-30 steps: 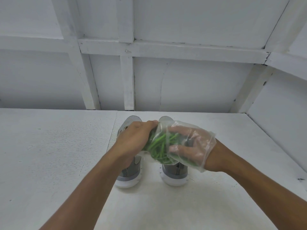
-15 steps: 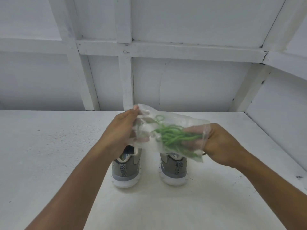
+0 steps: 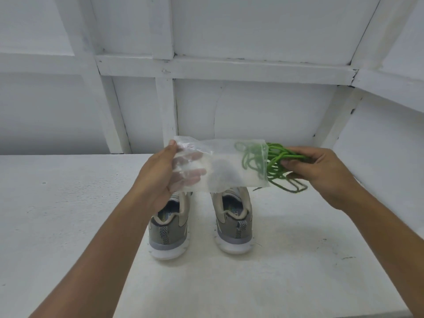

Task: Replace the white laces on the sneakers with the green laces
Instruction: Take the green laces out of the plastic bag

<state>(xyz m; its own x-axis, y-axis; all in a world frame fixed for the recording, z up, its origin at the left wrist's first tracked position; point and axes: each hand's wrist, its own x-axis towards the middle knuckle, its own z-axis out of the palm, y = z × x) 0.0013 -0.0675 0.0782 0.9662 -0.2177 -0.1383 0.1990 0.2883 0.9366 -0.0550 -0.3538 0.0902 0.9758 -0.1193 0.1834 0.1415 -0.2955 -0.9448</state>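
Left hand (image 3: 160, 173) grips the closed end of a clear plastic bag (image 3: 224, 166), fingers visible through the plastic. Right hand (image 3: 321, 171) pinches the green laces (image 3: 277, 161), the bundle partly out of the bag's mouth. Left sneaker (image 3: 169, 228) stands on the table (image 3: 68, 203) below the left hand, right sneaker (image 3: 234, 223) beside it

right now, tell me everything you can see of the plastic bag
The plastic bag is thin, clear and slightly cloudy, rectangular and crinkled. It is held about level in the air above the sneakers, with its open mouth to the right. The left hand grips its closed end, and the fingers show through the film. The green laces hang half out of the mouth, pinched by the right hand; some loops lie inside.
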